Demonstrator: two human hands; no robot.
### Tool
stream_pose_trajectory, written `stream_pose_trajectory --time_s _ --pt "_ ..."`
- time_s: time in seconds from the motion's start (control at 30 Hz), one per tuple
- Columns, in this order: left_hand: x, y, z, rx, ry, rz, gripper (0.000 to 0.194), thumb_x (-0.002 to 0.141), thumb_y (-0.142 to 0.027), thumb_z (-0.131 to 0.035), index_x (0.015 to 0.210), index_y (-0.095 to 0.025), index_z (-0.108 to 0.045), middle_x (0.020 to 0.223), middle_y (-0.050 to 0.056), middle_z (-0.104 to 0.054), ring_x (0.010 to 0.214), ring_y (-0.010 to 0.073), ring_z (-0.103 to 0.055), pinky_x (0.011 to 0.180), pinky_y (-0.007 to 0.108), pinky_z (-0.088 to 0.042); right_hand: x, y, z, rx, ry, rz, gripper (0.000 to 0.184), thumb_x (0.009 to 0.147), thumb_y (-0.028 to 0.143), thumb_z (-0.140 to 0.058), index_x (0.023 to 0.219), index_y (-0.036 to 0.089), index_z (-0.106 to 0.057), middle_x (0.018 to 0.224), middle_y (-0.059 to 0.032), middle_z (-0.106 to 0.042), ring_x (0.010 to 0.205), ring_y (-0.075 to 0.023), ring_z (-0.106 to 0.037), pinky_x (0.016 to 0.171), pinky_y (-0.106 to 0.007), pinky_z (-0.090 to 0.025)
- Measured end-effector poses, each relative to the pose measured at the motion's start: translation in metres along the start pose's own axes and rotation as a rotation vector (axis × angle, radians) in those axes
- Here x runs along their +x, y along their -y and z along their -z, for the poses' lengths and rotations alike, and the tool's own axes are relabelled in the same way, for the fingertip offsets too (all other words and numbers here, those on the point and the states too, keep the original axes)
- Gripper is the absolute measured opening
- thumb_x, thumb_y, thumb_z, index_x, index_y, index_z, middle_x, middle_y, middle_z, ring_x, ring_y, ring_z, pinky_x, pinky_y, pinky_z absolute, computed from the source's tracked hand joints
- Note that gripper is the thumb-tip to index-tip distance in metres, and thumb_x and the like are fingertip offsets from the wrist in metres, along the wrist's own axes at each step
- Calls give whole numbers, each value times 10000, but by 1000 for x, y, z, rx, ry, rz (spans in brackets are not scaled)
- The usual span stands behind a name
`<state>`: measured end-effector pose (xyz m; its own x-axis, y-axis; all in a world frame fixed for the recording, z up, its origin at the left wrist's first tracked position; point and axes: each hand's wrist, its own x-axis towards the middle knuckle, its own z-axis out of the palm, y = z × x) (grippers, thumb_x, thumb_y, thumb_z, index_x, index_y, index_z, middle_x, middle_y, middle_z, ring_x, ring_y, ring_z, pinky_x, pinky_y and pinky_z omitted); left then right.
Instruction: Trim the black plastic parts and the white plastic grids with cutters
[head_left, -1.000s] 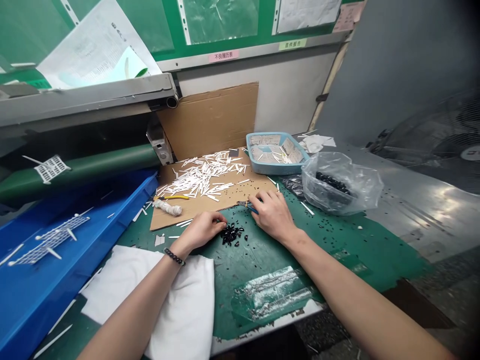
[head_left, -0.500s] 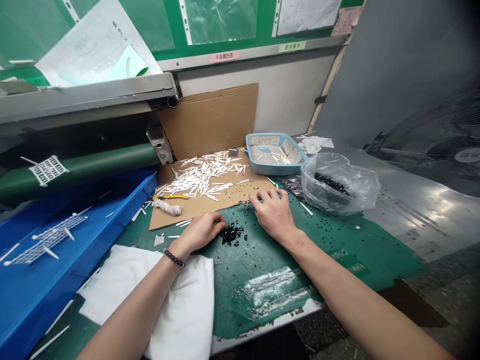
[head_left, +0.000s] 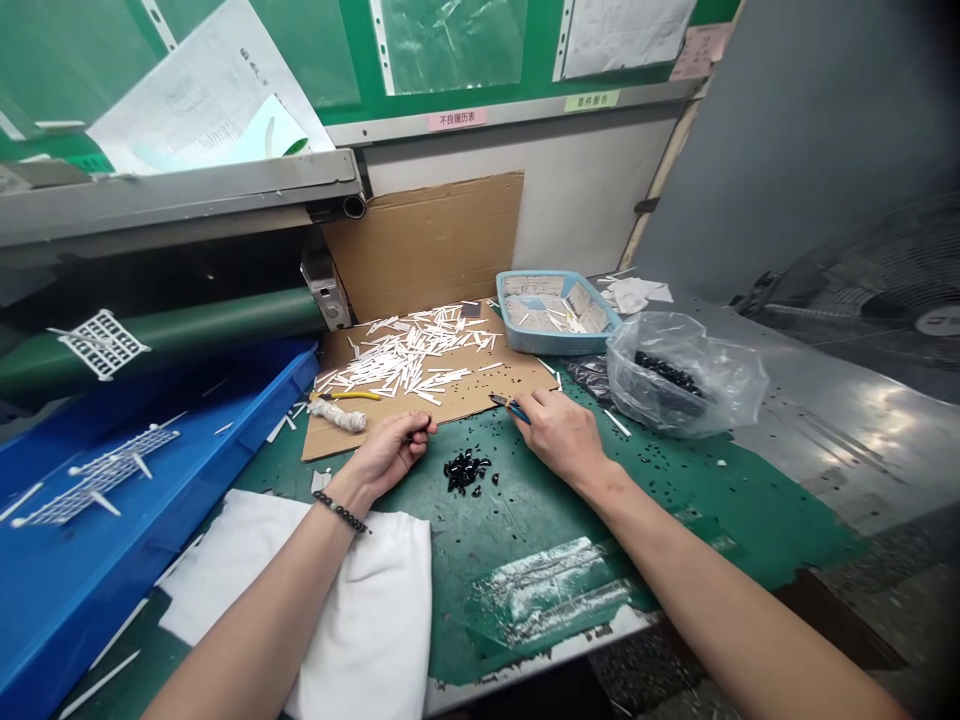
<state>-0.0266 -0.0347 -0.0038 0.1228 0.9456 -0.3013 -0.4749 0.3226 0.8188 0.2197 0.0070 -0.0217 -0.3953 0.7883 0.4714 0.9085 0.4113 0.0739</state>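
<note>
My left hand (head_left: pixel 391 450) is raised just left of a small pile of shiny black pieces (head_left: pixel 465 470) on the green table mat. Its thumb and fingers pinch a small black piece (head_left: pixel 421 430), mostly hidden by the fingertips. In my right hand (head_left: pixel 561 432) is a pair of blue-handled cutting pliers (head_left: pixel 513 406), their tips pointing left over the edge of the flat cardboard (head_left: pixel 480 395). Whether the jaws are apart is too small to tell. Tiny black bits lie scattered around the pliers.
White sticks (head_left: pixel 412 350) lie heaped on the cardboard beside yellow-handled pliers (head_left: pixel 352 395). A light-blue basket (head_left: pixel 559 342) and a clear bag (head_left: pixel 720 385) with black pieces stand at the back right. A blue tray (head_left: pixel 202 470) and white cloth (head_left: pixel 375 610) are at left.
My left hand has lifted off the black pile and moved left and up with a black piece. My right hand has turned slightly, showing more of the pliers.
</note>
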Motion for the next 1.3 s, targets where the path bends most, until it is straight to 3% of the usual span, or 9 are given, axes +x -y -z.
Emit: stream_pose_trajectory --time_s 0.2,0.33,0.5,0.67,1.07,1.3 --pt "2 4 1 -20 -15 -12 102 730 -115 -692 812 -62 -662 751 64 -597 558 36 -454 466 112 -363 -1 0 -5 46 -102 68 185 925 337 -565 942 169 -641 884 -86 -607 821 -214 -510 671 -301 -314" --pt "2 5 3 -10 -3 -38 138 734 -124 -702 850 -52 -685 755 62 -596 561 33 -452 466 112 -352 -2 3 -4 57 -62 85 133 906 299 -593 863 182 -639 811 -52 -601 761 -195 -509 633 -297 -306" --pt "2 9 3 40 8 -48 187 731 -122 -715 904 -52 -709 798 63 -603 605 38 -477 480 118 -345 -2 6 -1 100 -103 172 189 930 333 -564 955 164 -644 873 -82 -604 824 -212 -506 701 -301 -344" --pt "1 11 0 41 23 -29 136 717 -114 -719 840 -58 -702 756 53 -583 580 42 -459 482 136 -341 -2 9 -5 174 -122 252 198 939 333 -546 974 164 -643 897 -89 -611 853 -213 -510 733 -299 -350" --pt "0 13 -5 71 -7 -12 141 718 -81 -693 858 -62 -695 731 61 -595 587 51 -476 476 130 -328 -8 15 -7 120 -105 219 221 953 319 -512 820 184 -624 761 -30 -597 681 -157 -509 588 -286 -264" --pt "0 17 -3 102 13 -48 246 657 -167 -777 873 -70 -710 724 37 -592 561 37 -436 477 141 -300 -4 19 -2 148 -155 243 284 954 388 -501 1028 146 -631 924 -94 -599 857 -223 -498 770 -317 -336"
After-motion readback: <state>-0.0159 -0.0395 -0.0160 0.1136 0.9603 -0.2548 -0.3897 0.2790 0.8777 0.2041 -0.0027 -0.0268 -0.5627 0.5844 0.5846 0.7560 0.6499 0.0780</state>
